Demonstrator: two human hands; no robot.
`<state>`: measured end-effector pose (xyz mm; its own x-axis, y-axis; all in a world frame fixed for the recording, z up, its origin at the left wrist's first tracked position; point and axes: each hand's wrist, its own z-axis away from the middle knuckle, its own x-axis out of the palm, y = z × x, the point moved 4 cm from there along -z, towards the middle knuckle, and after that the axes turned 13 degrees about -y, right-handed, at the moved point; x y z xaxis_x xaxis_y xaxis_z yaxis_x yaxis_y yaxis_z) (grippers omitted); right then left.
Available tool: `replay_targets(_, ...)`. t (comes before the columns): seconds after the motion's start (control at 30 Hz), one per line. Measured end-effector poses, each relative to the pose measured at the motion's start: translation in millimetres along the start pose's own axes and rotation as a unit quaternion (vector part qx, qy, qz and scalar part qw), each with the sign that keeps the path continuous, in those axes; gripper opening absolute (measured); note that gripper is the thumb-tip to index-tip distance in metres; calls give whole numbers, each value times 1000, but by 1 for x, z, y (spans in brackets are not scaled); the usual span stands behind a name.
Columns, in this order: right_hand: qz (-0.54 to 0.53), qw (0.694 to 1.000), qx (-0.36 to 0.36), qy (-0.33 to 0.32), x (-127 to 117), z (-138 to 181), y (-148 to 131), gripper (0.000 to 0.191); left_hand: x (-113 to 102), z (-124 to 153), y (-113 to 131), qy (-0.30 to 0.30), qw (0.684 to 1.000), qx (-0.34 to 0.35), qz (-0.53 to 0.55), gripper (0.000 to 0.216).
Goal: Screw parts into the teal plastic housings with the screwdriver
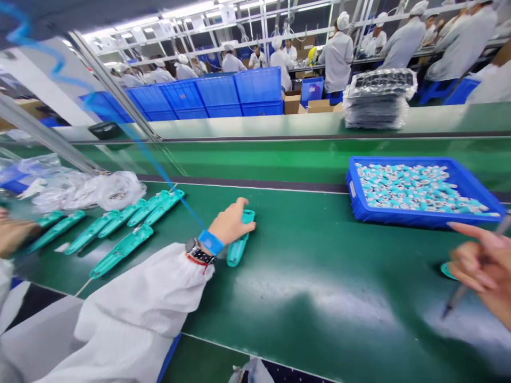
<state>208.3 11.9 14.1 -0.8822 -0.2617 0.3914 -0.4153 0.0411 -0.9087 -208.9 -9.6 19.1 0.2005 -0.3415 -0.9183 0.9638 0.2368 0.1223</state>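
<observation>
My left hand (230, 224), in a white sleeve with a blue wrist strap, grips the upper part of a long teal plastic shell (236, 252) lying on the green bench. Fingers and thumb close around it, hiding part of its surface. At the right edge, my right hand (481, 266) is closed on a thin pen-like tool (454, 299), its dark tip pointing down toward the bench. What kind of tool it is cannot be made out. A small teal piece (447, 271) shows partly beneath that hand's fingers.
Several teal shells (122, 250) lie left, beside clear plastic bags (120, 189). Another person's blurred hand (14, 234) is at the far left. A blue tray (399, 215) holds many small teal-and-white parts. A coiled blue cord (159, 167) crosses to my wrist. Stacked clear trays (377, 101) stand behind.
</observation>
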Motion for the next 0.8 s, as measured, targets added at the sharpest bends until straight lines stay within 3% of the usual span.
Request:
replay_targets(0.07, 84, 994, 59, 31, 35, -3, -4, 12, 9, -6, 52, -27, 994, 101, 12, 54)
replay_targets(0.17, 49, 999, 14, 9, 84, -10, -9, 14, 24, -11, 119, -57, 977, 203, 14, 44)
replay_targets(0.23, -3, 999, -32, 0, 101, -15, -7, 17, 32, -13, 155, -58, 968, 245, 12, 40)
replay_targets(0.33, -54, 995, -88, 5, 107, -19, 1, 30, 40, -15, 192, -42, 959, 280, 23, 39)
replay_targets(0.53, -36, 982, -181, 36, 107, -20, 10, 40, 45, -14, 216, 9, 944, 329, 27, 32)
replay_targets(0.8, -12, 979, -196, 55, 110, -22, 14, 42, 43, -14, 215, 37, 948, 313, 46, 28)
